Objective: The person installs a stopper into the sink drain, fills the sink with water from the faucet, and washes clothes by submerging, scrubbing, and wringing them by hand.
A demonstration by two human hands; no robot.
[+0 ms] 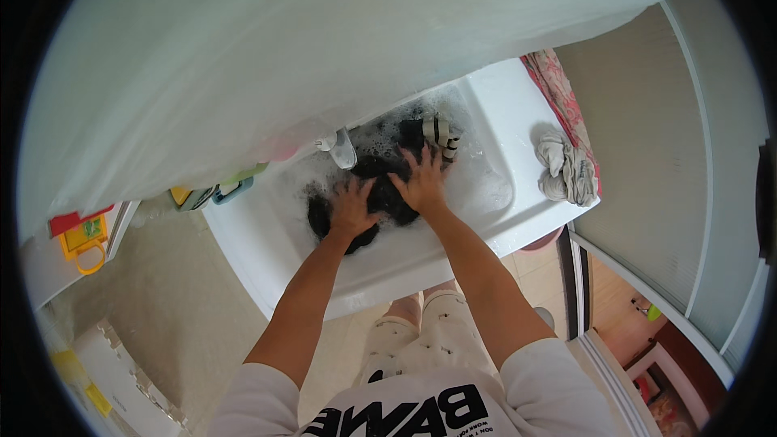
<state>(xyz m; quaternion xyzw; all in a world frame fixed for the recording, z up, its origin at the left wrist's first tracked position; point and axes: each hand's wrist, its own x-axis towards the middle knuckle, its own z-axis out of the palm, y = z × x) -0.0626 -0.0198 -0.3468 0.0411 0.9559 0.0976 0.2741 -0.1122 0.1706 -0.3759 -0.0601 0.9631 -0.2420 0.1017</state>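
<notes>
A black wet garment with a beige-striped end lies in soapy water inside the white sink. My left hand rests on the left part of the dark cloth, its fingers spread and partly bent. To its right, my right hand presses on the cloth with the fingers stretched apart, close to the striped part. Neither hand is seen gripping the fabric. Foam and suds surround the garment and hide some of its edges.
A metal faucet hangs over the sink's far side. Grey crumpled socks or cloths lie on the right ledge, beside a red patterned cloth. A pale translucent sheet drapes across the far side. A yellow cup stands at left.
</notes>
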